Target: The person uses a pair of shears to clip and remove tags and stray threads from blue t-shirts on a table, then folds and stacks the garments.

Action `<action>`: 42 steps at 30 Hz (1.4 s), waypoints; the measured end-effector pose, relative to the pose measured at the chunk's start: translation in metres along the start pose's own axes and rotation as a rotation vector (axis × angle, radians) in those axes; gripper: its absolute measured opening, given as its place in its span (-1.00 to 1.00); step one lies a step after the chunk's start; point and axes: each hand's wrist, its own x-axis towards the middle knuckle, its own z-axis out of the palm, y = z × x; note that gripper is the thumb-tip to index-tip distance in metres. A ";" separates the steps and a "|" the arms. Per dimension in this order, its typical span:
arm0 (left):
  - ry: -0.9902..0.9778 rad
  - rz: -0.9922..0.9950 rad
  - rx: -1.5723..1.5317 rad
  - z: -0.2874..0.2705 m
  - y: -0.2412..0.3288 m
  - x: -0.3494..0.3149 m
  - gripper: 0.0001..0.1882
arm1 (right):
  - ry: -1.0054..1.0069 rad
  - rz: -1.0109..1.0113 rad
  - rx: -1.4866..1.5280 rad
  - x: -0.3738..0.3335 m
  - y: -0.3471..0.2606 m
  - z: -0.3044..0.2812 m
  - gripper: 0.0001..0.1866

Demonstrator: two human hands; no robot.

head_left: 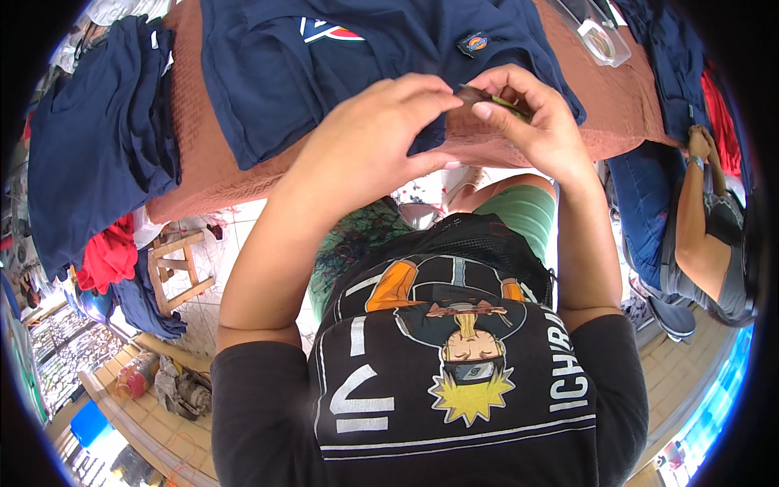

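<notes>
My right hand (531, 114) is closed around a small dark object with a yellow-green edge (510, 105); its shape resembles thread snips, but the fingers hide much of it. My left hand (389, 122) is just to its left, thumb well apart from the fingers, with its fingertips close to the dark tip. Whether they touch it I cannot tell. Under and beyond both hands a navy garment (260, 89) lies spread out, bearing a coloured print and a small sewn patch (473, 44).
A brown quilted cover (191, 122) drapes the table. Another navy garment (105, 138) hangs over the left end, red cloth (111, 256) below. A clear plastic tray (604, 42) is at the far right. At right, another person's hands (699, 144) touch dark cloth. A wooden frame (174, 272) stands lower left.
</notes>
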 end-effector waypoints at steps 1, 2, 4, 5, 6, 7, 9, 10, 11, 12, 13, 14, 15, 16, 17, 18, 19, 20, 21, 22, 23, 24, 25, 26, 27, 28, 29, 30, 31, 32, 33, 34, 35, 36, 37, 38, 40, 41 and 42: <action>0.000 0.057 0.130 0.009 -0.004 -0.001 -0.52 | -0.006 0.003 -0.023 -0.002 0.001 0.002 -0.73; -0.039 0.018 0.169 0.013 -0.007 -0.002 -0.54 | -0.012 0.006 -0.046 -0.003 0.002 0.005 -0.71; -0.118 -0.058 0.248 0.019 -0.011 -0.002 -0.59 | -0.026 0.008 -0.046 -0.007 0.008 0.010 -0.67; -0.113 -0.092 0.219 0.020 -0.013 -0.002 -0.63 | -0.034 0.008 -0.045 -0.009 0.010 0.013 -0.64; -0.108 -0.126 0.190 0.020 -0.016 -0.002 -0.66 | -0.037 -0.014 -0.105 -0.010 0.010 0.015 -0.62; -0.102 -0.161 0.161 0.020 -0.020 -0.002 -0.70 | -0.047 0.003 -0.124 -0.010 0.008 0.019 -0.62; -0.087 -0.185 0.068 0.020 -0.028 -0.002 -0.77 | -0.071 0.036 -0.160 -0.011 0.001 0.028 -0.61; -0.080 -0.196 0.020 0.019 -0.028 -0.001 -0.80 | -0.042 0.006 -0.179 -0.011 0.005 0.034 -0.64; -0.091 -0.264 -0.009 0.018 -0.026 0.000 -0.81 | -0.024 -0.012 -0.226 -0.010 0.007 0.038 -0.66; -0.101 -0.333 -0.039 0.015 -0.022 0.002 -0.82 | -0.007 -0.029 -0.273 -0.008 0.008 0.040 -0.68; -0.110 -0.403 -0.068 0.012 -0.020 0.003 -0.83 | 0.009 -0.048 -0.319 -0.006 0.009 0.043 -0.70; -0.111 -0.453 -0.133 0.010 -0.019 0.004 -0.83 | 0.034 -0.070 -0.313 -0.005 0.011 0.044 -0.72; -0.112 -0.502 -0.199 0.009 -0.019 0.004 -0.83 | 0.059 -0.093 -0.308 -0.005 0.011 0.045 -0.74; -0.111 -0.551 -0.266 0.009 -0.020 0.005 -0.82 | 0.083 -0.114 -0.303 -0.004 0.012 0.046 -0.76; -0.108 -0.570 -0.324 0.008 -0.021 0.004 -0.81 | 0.082 -0.122 -0.304 -0.004 0.011 0.046 -0.77; -0.104 -0.588 -0.382 0.008 -0.023 0.004 -0.79 | 0.081 -0.129 -0.305 -0.003 0.010 0.046 -0.77; -0.101 -0.606 -0.442 0.007 -0.024 0.003 -0.77 | 0.080 -0.136 -0.308 -0.004 0.010 0.046 -0.77; -0.103 -0.600 -0.483 0.008 -0.027 0.002 -0.76 | 0.081 -0.147 -0.297 -0.004 0.011 0.045 -0.77; -0.104 -0.593 -0.524 0.009 -0.029 0.001 -0.75 | 0.082 -0.158 -0.286 -0.004 0.012 0.045 -0.76; -0.106 -0.588 -0.565 0.010 -0.031 0.000 -0.75 | 0.082 -0.169 -0.275 -0.004 0.013 0.045 -0.76; -0.113 -0.597 -0.592 0.009 -0.032 0.000 -0.74 | 0.078 -0.181 -0.275 -0.004 0.014 0.045 -0.75; -0.120 -0.605 -0.619 0.008 -0.032 0.001 -0.74 | 0.074 -0.192 -0.275 -0.005 0.014 0.044 -0.75; -0.127 -0.613 -0.646 0.007 -0.033 0.001 -0.74 | 0.070 -0.204 -0.275 -0.005 0.015 0.043 -0.74; -0.140 -0.616 -0.659 0.006 -0.033 0.002 -0.74 | 0.068 -0.197 -0.269 -0.005 0.015 0.043 -0.74; -0.153 -0.619 -0.672 0.005 -0.033 0.002 -0.73 | 0.066 -0.189 -0.263 -0.006 0.016 0.043 -0.73; -0.166 -0.621 -0.684 0.004 -0.034 0.002 -0.73 | 0.064 -0.182 -0.257 -0.006 0.016 0.043 -0.72; -0.177 -0.621 -0.711 0.004 -0.035 0.002 -0.73 | 0.063 -0.189 -0.267 -0.006 0.016 0.042 -0.72; -0.189 -0.621 -0.737 0.004 -0.037 0.001 -0.73 | 0.063 -0.197 -0.277 -0.006 0.017 0.041 -0.71; -0.202 -0.620 -0.763 0.003 -0.038 0.001 -0.72 | 0.064 -0.204 -0.288 -0.006 0.017 0.040 -0.70; -0.199 -0.595 -0.724 0.002 -0.038 0.000 -0.72 | 0.061 -0.211 -0.306 -0.006 0.016 0.039 -0.70; -0.196 -0.571 -0.685 0.000 -0.037 -0.001 -0.72 | 0.059 -0.219 -0.324 -0.006 0.015 0.037 -0.70; -0.193 -0.546 -0.646 -0.001 -0.036 -0.002 -0.72 | 0.058 -0.227 -0.342 -0.006 0.014 0.036 -0.70; -0.202 -0.561 -0.624 -0.001 -0.035 -0.002 -0.71 | 0.061 -0.237 -0.351 -0.007 0.013 0.036 -0.70; -0.211 -0.576 -0.602 -0.001 -0.035 -0.002 -0.71 | 0.065 -0.247 -0.360 -0.008 0.012 0.037 -0.71; -0.219 -0.591 -0.579 -0.001 -0.035 -0.002 -0.70 | 0.068 -0.257 -0.368 -0.008 0.011 0.037 -0.71; -0.215 -0.593 -0.571 0.000 -0.035 -0.003 -0.72 | 0.065 -0.256 -0.380 -0.009 0.010 0.037 -0.71; -0.207 -0.595 -0.555 0.001 -0.034 -0.003 -0.74 | 0.060 -0.253 -0.404 -0.009 0.008 0.037 -0.72; -0.211 -0.603 -0.565 0.000 -0.034 -0.002 -0.76 | 0.059 -0.258 -0.408 -0.010 0.008 0.037 -0.72; -0.215 -0.611 -0.575 -0.001 -0.034 -0.002 -0.78 | 0.059 -0.264 -0.412 -0.010 0.007 0.037 -0.72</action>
